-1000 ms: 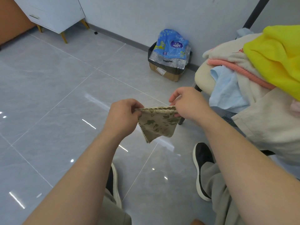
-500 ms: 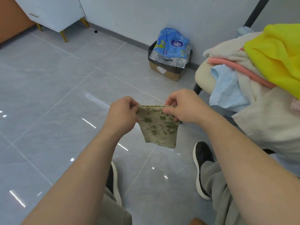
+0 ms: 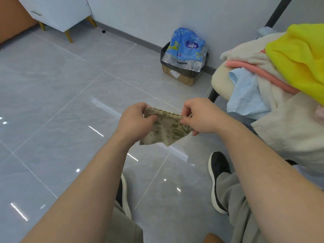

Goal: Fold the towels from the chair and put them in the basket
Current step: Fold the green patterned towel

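Note:
A small beige towel with a green leaf print (image 3: 166,131) hangs folded in front of me, above the floor. My left hand (image 3: 135,121) pinches its upper left corner and my right hand (image 3: 201,116) pinches its upper right corner, so the top edge is stretched between them. To the right, the chair (image 3: 220,83) carries a heap of towels: a yellow one (image 3: 298,57) on top, a cream one with a pink band (image 3: 252,60), a light blue one (image 3: 245,95) and a beige one (image 3: 289,130) hanging down. No basket is in view.
A cardboard box lined with a black bag (image 3: 182,74) holds a blue plastic pack (image 3: 186,45) by the wall. A white cabinet on gold legs (image 3: 57,13) stands far left. My black shoes (image 3: 217,179) rest on the glossy grey tiles (image 3: 61,120).
The small towel has been folded shorter, and its lower edge now swings up toward the left. Both hands have kept hold of the top edge and shifted slightly.

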A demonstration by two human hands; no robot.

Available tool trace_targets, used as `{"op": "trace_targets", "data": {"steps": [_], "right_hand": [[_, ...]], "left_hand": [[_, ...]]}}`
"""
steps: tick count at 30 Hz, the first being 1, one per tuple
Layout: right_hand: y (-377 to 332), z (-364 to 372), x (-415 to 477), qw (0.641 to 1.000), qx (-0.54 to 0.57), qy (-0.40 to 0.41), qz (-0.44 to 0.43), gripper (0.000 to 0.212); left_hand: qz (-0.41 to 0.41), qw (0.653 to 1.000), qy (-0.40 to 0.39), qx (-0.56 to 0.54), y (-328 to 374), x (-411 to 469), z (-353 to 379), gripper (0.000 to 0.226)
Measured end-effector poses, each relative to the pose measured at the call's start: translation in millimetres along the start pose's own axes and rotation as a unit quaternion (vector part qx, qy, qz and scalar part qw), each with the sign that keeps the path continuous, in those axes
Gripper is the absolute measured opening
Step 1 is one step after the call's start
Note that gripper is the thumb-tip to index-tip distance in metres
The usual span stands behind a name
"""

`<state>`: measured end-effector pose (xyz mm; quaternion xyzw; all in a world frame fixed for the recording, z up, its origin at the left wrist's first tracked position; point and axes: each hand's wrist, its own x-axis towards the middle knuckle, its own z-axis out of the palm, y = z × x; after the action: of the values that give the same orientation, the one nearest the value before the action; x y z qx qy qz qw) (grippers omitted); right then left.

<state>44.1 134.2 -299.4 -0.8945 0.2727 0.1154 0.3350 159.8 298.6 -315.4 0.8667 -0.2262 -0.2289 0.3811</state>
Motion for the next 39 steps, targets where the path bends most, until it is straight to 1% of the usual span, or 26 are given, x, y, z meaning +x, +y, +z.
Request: {"op": "trace_targets", "data": {"steps": [2,5,7,9,11,14,18,23,28,32,34,36,39], "right_hand": [[1.3,-0.6,1.2,1.0,-0.006,-0.001,0.009,0.01],[3.3,0.3,1.7,0.999,0.008,-0.027,0.015,0.029],[1.8,0.7,-0.2,0.998,0.03,-0.058,0.003,0.045],[-1.7,-0.3,-1.8,0.996,0.048,-0.069,-0.012,0.049],[-4.1,-1.4,-1.1,0.996,0.076,-0.051,-0.02,0.044],[-4.9,-0.6,0.3,0.992,0.121,-0.011,-0.037,0.032],[-7.0,2.9,-0.8,0.99,0.109,0.01,-0.083,0.022],[-5.8,1.7,-0.5,0.991,0.103,0.024,-0.085,0.013],[0.6,-2.1,4.3,0.986,0.113,0.114,-0.054,0.01],[10.1,-6.5,11.1,0.975,0.134,0.175,-0.04,0.01],[14.7,-10.9,13.3,0.966,0.149,0.209,-0.022,0.011],[20.3,-16.6,14.1,0.953,0.164,0.253,-0.01,0.015],[29.3,-25.2,11.7,0.943,0.129,0.308,0.009,0.007]], "left_hand": [[0.01,1.0,0.0,-0.022,1.2,-0.5,2.0,0.004],[0.045,0.998,0.006,-0.043,3.3,-1.6,5.6,0.008],[0.066,0.997,0.014,-0.027,4.8,-2.6,7.4,0.014],[0.079,0.997,0.012,0.01,5.7,-3.7,9.8,0.021],[0.079,0.997,-0.003,0.019,6.3,-5.2,11.9,0.025],[0.082,0.996,-0.023,0.004,7.5,-7.6,13.5,0.029],[0.077,0.996,-0.048,-0.009,11.0,-11.1,15.3,0.029],[0.058,0.996,-0.061,-0.032,16.2,-12.6,15.1,0.038],[0.044,0.995,-0.085,-0.03,16.5,-11.9,13.0,0.048],[0.06,0.995,-0.083,-0.015,16.4,-11.3,13.2,0.045],[0.077,0.994,-0.081,-0.001,14.7,-11.0,13.4,0.044],[0.104,0.991,-0.078,0.038,13.2,-11.7,13.1,0.041],[0.147,0.983,-0.075,0.083,11.5,-14.1,11.5,0.036]]}}
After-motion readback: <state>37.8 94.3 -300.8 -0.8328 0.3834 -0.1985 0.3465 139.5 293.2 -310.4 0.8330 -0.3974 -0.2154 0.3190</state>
